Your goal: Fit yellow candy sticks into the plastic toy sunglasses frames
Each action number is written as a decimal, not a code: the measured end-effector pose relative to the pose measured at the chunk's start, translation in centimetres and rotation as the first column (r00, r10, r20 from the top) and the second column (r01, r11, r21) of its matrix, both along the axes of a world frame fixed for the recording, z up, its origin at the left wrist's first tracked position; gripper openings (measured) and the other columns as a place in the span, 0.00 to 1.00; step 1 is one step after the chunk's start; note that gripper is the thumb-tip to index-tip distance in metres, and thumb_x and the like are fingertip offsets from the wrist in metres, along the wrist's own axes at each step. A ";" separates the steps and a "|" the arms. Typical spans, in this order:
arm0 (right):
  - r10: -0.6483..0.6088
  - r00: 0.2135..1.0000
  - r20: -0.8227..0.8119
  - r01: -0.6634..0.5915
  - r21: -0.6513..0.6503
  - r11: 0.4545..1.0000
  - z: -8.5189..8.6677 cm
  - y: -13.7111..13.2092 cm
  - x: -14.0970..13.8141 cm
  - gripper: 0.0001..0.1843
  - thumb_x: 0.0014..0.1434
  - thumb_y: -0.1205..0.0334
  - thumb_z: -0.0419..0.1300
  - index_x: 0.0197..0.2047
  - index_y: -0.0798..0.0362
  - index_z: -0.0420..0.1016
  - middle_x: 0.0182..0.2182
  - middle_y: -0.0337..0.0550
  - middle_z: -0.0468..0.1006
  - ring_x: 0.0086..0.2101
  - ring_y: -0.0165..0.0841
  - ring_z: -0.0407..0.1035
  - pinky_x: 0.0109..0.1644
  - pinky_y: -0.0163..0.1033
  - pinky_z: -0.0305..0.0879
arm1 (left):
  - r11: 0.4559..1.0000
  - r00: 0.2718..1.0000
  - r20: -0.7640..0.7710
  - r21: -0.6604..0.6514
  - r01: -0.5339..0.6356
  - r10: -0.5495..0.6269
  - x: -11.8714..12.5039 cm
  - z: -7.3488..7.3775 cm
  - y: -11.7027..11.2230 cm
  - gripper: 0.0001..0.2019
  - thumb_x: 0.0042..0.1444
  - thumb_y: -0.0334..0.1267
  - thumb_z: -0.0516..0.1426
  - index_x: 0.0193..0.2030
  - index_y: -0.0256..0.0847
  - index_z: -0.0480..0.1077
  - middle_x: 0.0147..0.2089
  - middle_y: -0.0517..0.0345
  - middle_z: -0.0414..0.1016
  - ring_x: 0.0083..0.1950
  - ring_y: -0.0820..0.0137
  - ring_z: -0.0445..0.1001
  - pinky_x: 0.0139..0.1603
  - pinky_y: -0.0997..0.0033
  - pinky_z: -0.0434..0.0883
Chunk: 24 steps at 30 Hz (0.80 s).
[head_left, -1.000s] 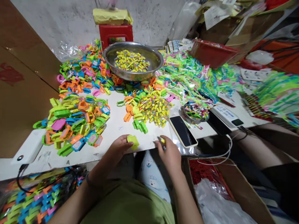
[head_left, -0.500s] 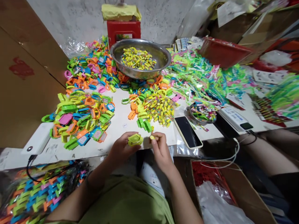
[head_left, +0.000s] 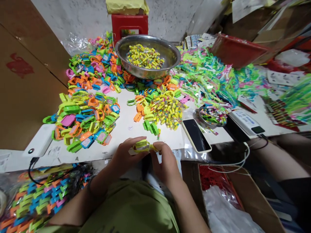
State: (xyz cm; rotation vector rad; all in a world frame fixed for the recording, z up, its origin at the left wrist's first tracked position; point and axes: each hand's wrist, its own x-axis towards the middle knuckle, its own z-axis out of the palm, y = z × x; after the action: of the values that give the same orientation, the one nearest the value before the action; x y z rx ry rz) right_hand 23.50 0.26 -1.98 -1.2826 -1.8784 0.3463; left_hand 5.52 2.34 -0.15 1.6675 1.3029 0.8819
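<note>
My left hand (head_left: 125, 152) is closed around a yellow plastic toy watch (head_left: 141, 145), just over the table's front edge. At the watch's right end my right hand (head_left: 166, 161) pinches a small yellow piece (head_left: 153, 147), mostly hidden by the fingers. The two appear to touch. Ahead of my hands lie green toy watch pieces (head_left: 150, 127) and a pile of small yellow-wrapped tubes (head_left: 168, 111). To the left is a heap of coloured toy watches (head_left: 87, 119), several with tubes among them.
A steel bowl (head_left: 148, 72) of yellow tubes stands at the back. On the right are a phone (head_left: 196, 136), a small bowl (head_left: 212, 117) and a power bank (head_left: 245, 124). Another person's arm (head_left: 272, 155) rests at far right. A cardboard box (head_left: 26, 81) borders the left.
My right hand has brought the small yellow piece leftward to the end of the toy watch. The watch has been turned in my left hand, and the view has shifted slightly.
</note>
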 end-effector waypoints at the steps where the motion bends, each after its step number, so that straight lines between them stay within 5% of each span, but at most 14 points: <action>1: -0.009 0.996 0.088 0.009 -0.006 1.000 0.0 -0.1 0.1 0.03 0.64 0.66 0.53 0.42 0.52 0.65 0.34 0.46 0.75 0.35 0.37 0.70 0.36 0.38 0.61 | 1.000 1.000 -0.005 -0.016 0.009 -0.009 -0.1 0.0 0.0 0.23 0.51 0.45 0.63 0.54 0.42 0.73 0.50 0.52 0.79 0.51 0.61 0.76 0.50 0.65 0.73; 5: 0.004 0.938 0.346 0.027 -0.087 0.996 -0.4 -0.4 -0.1 0.05 0.60 0.64 0.56 0.31 0.51 0.67 0.23 0.41 0.73 0.26 0.35 0.67 0.29 0.38 0.51 | 0.975 0.995 -0.034 -0.204 0.086 -0.095 -0.4 -0.2 0.3 0.21 0.52 0.48 0.62 0.51 0.40 0.74 0.47 0.53 0.80 0.47 0.62 0.77 0.48 0.65 0.73; 10: 0.062 0.935 0.349 0.014 -0.213 0.977 -1.1 0.6 -0.9 0.03 0.59 0.61 0.59 0.33 0.51 0.70 0.26 0.40 0.76 0.28 0.35 0.69 0.31 0.37 0.51 | 0.954 0.965 -0.157 -0.246 0.169 -0.212 -1.8 0.3 1.2 0.18 0.56 0.50 0.57 0.48 0.41 0.71 0.44 0.56 0.79 0.44 0.65 0.76 0.44 0.69 0.72; 14: 0.010 0.936 0.352 0.073 -0.222 0.972 -1.0 2.9 0.9 0.16 0.62 0.53 0.59 0.49 0.53 0.70 0.40 0.48 0.77 0.40 0.41 0.70 0.41 0.40 0.58 | 0.991 0.950 -0.303 -0.085 -0.106 0.075 -5.6 2.1 2.8 0.19 0.56 0.52 0.57 0.49 0.43 0.67 0.44 0.57 0.77 0.37 0.67 0.75 0.36 0.70 0.70; 17: -0.050 0.890 0.453 0.187 -0.264 0.946 -1.3 4.4 2.8 0.12 0.67 0.56 0.53 0.47 0.51 0.73 0.39 0.47 0.76 0.41 0.41 0.69 0.42 0.41 0.57 | 0.938 0.874 -0.345 0.183 -0.295 0.343 -9.5 3.7 4.4 0.17 0.55 0.51 0.58 0.45 0.43 0.69 0.51 0.54 0.75 0.47 0.62 0.75 0.45 0.65 0.71; 20: -0.013 0.857 0.515 0.185 -0.284 0.941 -2.3 5.1 3.5 0.11 0.67 0.58 0.53 0.47 0.48 0.74 0.40 0.45 0.75 0.41 0.41 0.69 0.41 0.41 0.55 | 0.870 0.827 -0.344 0.386 -0.306 0.444 -12.1 4.4 5.3 0.11 0.56 0.48 0.57 0.34 0.42 0.71 0.57 0.51 0.72 0.59 0.59 0.69 0.59 0.58 0.65; 24: -0.058 0.839 0.541 0.196 -0.201 0.960 -4.1 5.1 3.2 0.08 0.66 0.58 0.55 0.41 0.52 0.73 0.38 0.47 0.74 0.39 0.40 0.68 0.38 0.40 0.54 | 0.814 0.805 -0.302 0.471 -0.340 0.511 -12.8 3.8 5.6 0.10 0.58 0.45 0.56 0.32 0.42 0.71 0.62 0.49 0.66 0.64 0.58 0.65 0.65 0.55 0.60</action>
State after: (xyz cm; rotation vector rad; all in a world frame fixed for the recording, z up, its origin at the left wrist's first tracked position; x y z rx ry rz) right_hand 26.70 5.38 -6.10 -1.8111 -2.2391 0.1644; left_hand -7.31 7.95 3.67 1.9815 1.9680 1.1609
